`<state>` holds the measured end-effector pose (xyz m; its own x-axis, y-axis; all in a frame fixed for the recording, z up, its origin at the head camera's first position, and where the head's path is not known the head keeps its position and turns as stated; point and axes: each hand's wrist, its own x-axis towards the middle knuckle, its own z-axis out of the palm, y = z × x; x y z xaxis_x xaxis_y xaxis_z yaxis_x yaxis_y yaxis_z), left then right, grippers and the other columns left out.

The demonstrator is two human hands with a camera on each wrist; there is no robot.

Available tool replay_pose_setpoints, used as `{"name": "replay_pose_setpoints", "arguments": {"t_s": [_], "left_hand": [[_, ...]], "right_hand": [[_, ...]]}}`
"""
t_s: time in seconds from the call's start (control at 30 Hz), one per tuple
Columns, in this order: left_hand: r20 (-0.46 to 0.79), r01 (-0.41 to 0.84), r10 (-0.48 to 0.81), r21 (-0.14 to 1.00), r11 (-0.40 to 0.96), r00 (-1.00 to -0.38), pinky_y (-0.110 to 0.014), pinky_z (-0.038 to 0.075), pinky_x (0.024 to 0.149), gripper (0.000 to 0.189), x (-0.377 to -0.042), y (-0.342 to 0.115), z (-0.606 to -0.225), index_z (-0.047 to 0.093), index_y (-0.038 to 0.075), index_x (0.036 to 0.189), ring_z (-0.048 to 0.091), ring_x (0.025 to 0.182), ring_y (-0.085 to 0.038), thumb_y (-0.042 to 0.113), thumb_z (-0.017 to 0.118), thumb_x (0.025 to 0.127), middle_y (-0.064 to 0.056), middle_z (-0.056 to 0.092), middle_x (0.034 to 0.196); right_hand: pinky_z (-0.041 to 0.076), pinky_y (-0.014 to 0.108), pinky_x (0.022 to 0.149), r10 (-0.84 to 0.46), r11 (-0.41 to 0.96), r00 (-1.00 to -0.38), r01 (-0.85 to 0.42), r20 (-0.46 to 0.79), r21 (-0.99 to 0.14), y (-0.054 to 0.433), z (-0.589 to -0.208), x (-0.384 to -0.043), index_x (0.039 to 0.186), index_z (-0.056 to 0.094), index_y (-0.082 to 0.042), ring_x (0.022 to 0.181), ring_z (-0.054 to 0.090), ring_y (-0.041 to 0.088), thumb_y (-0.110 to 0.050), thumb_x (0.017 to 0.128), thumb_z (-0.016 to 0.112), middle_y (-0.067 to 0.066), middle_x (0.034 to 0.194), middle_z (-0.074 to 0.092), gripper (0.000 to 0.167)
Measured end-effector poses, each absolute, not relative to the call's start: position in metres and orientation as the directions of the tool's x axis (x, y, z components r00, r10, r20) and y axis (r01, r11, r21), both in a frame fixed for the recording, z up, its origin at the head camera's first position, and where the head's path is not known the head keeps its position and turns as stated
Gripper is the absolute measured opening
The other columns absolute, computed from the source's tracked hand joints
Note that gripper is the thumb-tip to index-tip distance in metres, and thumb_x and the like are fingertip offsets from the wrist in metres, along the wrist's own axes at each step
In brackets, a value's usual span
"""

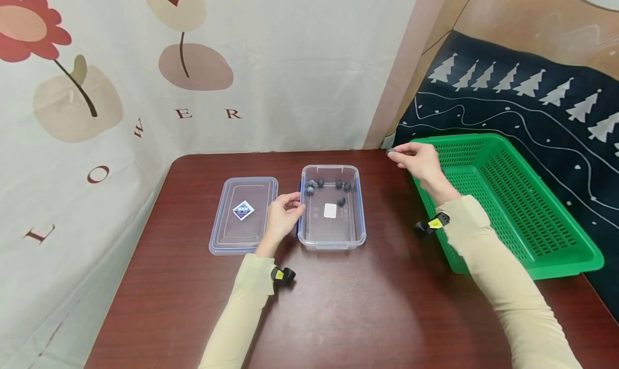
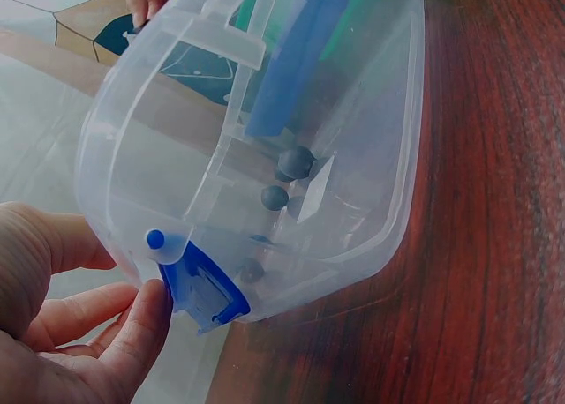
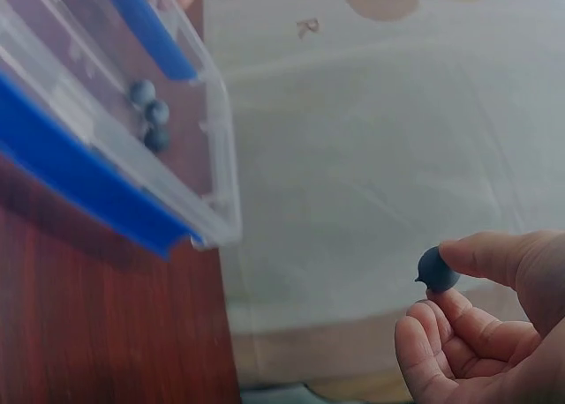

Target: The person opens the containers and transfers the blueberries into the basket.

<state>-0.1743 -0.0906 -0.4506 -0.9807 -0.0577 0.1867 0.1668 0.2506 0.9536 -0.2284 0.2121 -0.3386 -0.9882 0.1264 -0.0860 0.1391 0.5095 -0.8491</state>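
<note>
My right hand (image 1: 419,162) pinches a blueberry (image 3: 437,270) between thumb and fingertips, raised near the far left corner of the green basket. The fruit is dark blue and round, with a small pointed tip. On the table stands a clear plastic container (image 1: 331,232) with blue side latches, its top uncovered. Several dark blueberries (image 1: 341,201) lie inside, mostly towards its far end. At the container's left side, my left hand (image 1: 282,216) holds its edge by the blue latch (image 2: 207,285), thumb and fingertips close together there. The left hand's index fingertip is partly hidden behind the container wall.
A clear lid (image 1: 242,232) with a blue-and-white label lies left of the container, partly under the left forearm's reach. The large green basket (image 1: 566,269) stands at the right, beneath the right forearm. Printed cloth (image 1: 300,63) hangs along the table's far edge.
</note>
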Motion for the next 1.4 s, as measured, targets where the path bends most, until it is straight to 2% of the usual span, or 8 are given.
{"name": "replay_pose_setpoints", "arguments": {"t_s": [0.23,0.5,0.67,0.83,1.03,1.13,1.3,1.4], "left_hand": [[0.19,0.17,-0.058,0.954,0.246,-0.98,-0.027,0.058,0.078,0.03,-0.175,-0.09,-0.451,0.061,-0.016,0.106,0.063,0.088,-0.039,-0.011,0.064,0.077,-0.028,0.06,0.099],[0.189,0.171,-0.049,0.954,0.245,-0.981,-0.032,0.058,0.079,0.03,-0.17,-0.088,-0.44,0.058,-0.021,0.105,0.061,0.089,-0.044,-0.014,0.062,0.077,-0.034,0.058,0.1],[0.187,0.17,-0.041,0.952,0.254,-0.982,-0.034,0.058,0.079,0.03,-0.159,-0.084,-0.419,0.056,-0.024,0.105,0.061,0.089,-0.046,-0.016,0.06,0.076,-0.036,0.056,0.099],[0.188,0.17,-0.04,0.947,0.271,-0.981,-0.036,0.058,0.08,0.029,-0.155,-0.083,-0.411,0.056,-0.024,0.105,0.061,0.089,-0.046,-0.015,0.06,0.077,-0.036,0.056,0.099],[0.183,0.166,-0.037,0.948,0.272,-0.982,-0.04,0.057,0.082,0.03,-0.158,-0.084,-0.417,0.057,-0.022,0.106,0.061,0.09,-0.045,-0.015,0.061,0.078,-0.035,0.057,0.1],[0.2,0.182,-0.036,0.943,0.279,-0.979,-0.037,0.058,0.08,0.03,-0.164,-0.086,-0.429,0.058,-0.021,0.106,0.062,0.088,-0.042,-0.014,0.061,0.077,-0.033,0.058,0.098],[0.203,0.186,-0.037,0.945,0.27,-0.978,-0.039,0.058,0.079,0.03,-0.165,-0.086,-0.43,0.057,-0.023,0.105,0.061,0.088,-0.044,-0.015,0.061,0.077,-0.035,0.057,0.098],[0.193,0.175,-0.045,0.949,0.263,-0.98,-0.037,0.058,0.079,0.031,-0.169,-0.088,-0.438,0.058,-0.021,0.106,0.061,0.089,-0.044,-0.014,0.062,0.077,-0.034,0.058,0.1]], "right_hand": [[0.052,0.03,0.086,0.174,0.482,-0.981,0.159,-0.083,-0.862,0.247,-0.334,-0.224,0.117,0.06,0.002,0.071,0.061,0.002,-0.036,0.087,0.065,0.003,0.101,0.06,0.048],[0.052,0.01,0.064,0.23,0.398,-0.971,0.16,-0.071,-0.903,0.289,-0.335,-0.219,0.103,0.063,-0.007,0.065,0.061,-0.005,-0.033,0.085,0.068,-0.023,0.073,0.058,0.032],[0.053,0.009,0.065,0.247,0.373,-0.965,0.18,-0.089,-0.91,0.313,-0.344,-0.216,0.094,0.061,-0.016,0.065,0.06,-0.007,-0.033,0.085,0.068,-0.024,0.071,0.058,0.021],[0.053,0.011,0.07,0.275,0.41,-0.953,0.234,-0.124,-0.881,0.333,-0.357,-0.217,0.102,0.059,-0.013,0.067,0.058,-0.008,-0.038,0.086,0.065,-0.025,0.073,0.056,0.03],[0.049,0.037,0.096,0.289,0.429,-0.942,0.286,-0.171,-0.857,0.348,-0.372,-0.219,0.113,0.056,-0.004,0.069,0.058,-0.008,-0.039,0.088,0.062,-0.026,0.072,0.053,0.043],[0.049,0.039,0.097,0.301,0.411,-0.932,0.317,-0.2,-0.855,0.356,-0.382,-0.222,0.108,0.059,-0.008,0.069,0.058,-0.006,-0.04,0.087,0.063,-0.022,0.074,0.053,0.039],[0.054,0.033,0.088,0.343,0.401,-0.906,0.379,-0.247,-0.834,0.367,-0.397,-0.224,0.094,0.063,-0.014,0.067,0.057,-0.005,-0.038,0.085,0.066,-0.014,0.08,0.054,0.026],[0.056,0.02,0.069,0.375,0.367,-0.889,0.404,-0.264,-0.838,0.374,-0.405,-0.226,0.079,0.063,-0.022,0.063,0.057,-0.005,-0.037,0.082,0.07,-0.016,0.074,0.054,0.017]]}}
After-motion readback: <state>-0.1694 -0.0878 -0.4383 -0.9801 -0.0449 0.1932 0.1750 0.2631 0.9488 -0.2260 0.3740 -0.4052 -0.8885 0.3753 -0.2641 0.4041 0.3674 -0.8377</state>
